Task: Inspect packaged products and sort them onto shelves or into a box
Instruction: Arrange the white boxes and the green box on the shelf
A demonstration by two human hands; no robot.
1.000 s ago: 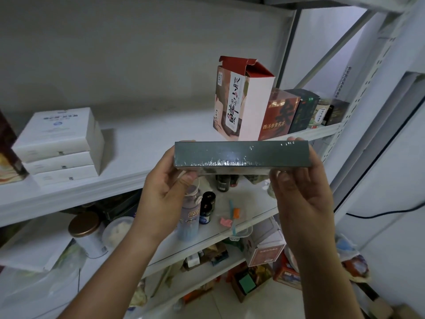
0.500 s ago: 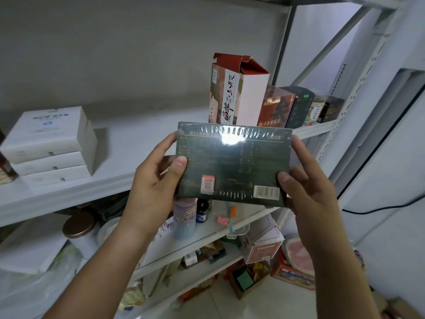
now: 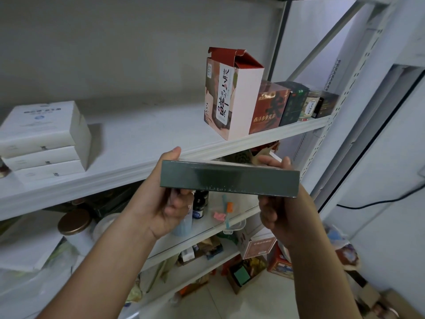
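Note:
I hold a flat dark green box (image 3: 230,178) wrapped in clear film, level and edge-on to me, just in front of the white upper shelf (image 3: 138,143). My left hand (image 3: 165,203) grips its left end, thumb on top and fingers beneath. My right hand (image 3: 280,215) grips its right end the same way. On the shelf behind stands a tall pink and white carton (image 3: 232,95) with its red top flap open, followed by a red box (image 3: 268,107) and a dark green box (image 3: 293,105).
Three white flat boxes (image 3: 43,139) are stacked at the shelf's left. The lower shelf (image 3: 207,229) holds a gold-lidded jar (image 3: 74,222), small bottles and clutter. More boxes stand on the floor (image 3: 253,268) at bottom right. A slanted steel upright (image 3: 340,100) bounds the right side.
The green box has been tipped from showing its broad barcode face to lying flat and edge-on. It now sits lower, and both hands keep their hold.

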